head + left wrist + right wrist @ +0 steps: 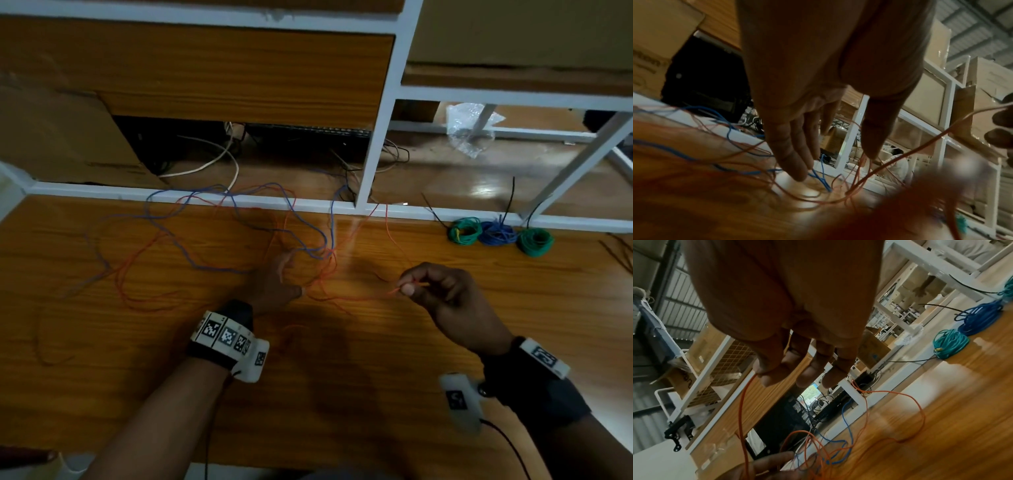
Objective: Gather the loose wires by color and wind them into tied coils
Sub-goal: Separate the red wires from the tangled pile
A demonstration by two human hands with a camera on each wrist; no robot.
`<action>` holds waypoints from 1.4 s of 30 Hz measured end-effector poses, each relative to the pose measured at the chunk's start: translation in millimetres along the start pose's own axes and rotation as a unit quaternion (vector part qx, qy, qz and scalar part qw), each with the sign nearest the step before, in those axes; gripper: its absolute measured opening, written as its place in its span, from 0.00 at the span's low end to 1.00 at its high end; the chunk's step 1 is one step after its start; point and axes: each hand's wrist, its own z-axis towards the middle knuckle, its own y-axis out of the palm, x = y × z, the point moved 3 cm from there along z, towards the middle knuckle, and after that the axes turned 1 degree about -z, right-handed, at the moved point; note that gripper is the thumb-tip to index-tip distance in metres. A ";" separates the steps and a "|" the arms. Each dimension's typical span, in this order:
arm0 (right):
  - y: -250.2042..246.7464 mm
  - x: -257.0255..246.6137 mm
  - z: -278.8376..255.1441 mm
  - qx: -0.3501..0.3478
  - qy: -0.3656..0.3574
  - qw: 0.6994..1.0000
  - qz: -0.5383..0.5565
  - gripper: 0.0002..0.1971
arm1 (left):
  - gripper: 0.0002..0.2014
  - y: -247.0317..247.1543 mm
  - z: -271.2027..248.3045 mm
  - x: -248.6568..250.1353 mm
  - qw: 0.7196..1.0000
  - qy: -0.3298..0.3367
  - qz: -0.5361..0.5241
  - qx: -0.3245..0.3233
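Note:
Loose red wires and blue wires lie tangled across the wooden table. My left hand reaches into the knot at the middle. In the left wrist view the left hand has straight, spread fingers touching the blue wire, with red strands by the thumb. My right hand is raised and pinches the end of a red wire between thumb and forefinger. The right hand keeps its other fingers loosely extended.
Three tied coils stand at the back right: green, blue, green. Black ties lie at the right edge. A white shelf post rises behind the tangle. A cardboard box sits back left.

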 end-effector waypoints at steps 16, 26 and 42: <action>67.2 37.3 99.2 -0.048 0.026 0.993 -0.106 0.30 | 0.26 -17.9 -4.5 58.9 0.867 -0.008 -0.494 -0.063; 50.5 19.2 123.6 -0.036 -0.031 0.995 -0.090 0.15 | 0.06 -80.1 -10.3 52.1 0.779 -0.002 -0.610 0.144; -32.5 -51.2 47.7 0.052 -0.027 0.998 0.000 0.15 | 0.01 -4.3 -36.1 97.4 0.986 0.163 -0.038 0.025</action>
